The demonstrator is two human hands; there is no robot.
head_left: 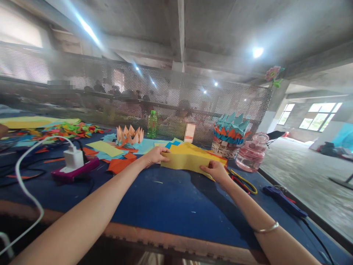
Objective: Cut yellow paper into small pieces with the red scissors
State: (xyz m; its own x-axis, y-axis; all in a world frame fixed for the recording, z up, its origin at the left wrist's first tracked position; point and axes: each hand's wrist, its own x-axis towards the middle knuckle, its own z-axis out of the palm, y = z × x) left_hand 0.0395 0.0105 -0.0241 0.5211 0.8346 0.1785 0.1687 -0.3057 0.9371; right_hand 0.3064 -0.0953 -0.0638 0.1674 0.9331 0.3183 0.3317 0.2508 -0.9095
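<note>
A strip of yellow paper [183, 162] is stretched between my two hands, just above the blue table. My left hand [156, 156] pinches its left end, thumb in front. At the right end, my right hand [216, 170] grips it between thumb and fingers. More yellow-orange paper [190, 148] lies right behind the strip. Beside my right hand rest scissors [245, 183] with yellow and red handles. Orange paper pieces [121, 165] and a pale yellow sheet [106, 148] are left of my left hand.
A peach folded-paper ring [130, 135], a green bottle [152, 124], a basket of folded paper [227, 145] and a pink jar [250, 155] stand behind. A blue corded tool [285, 201] lies right. A purple power strip [74, 171] with a white charger sits left, near a heap of paper scraps [68, 130].
</note>
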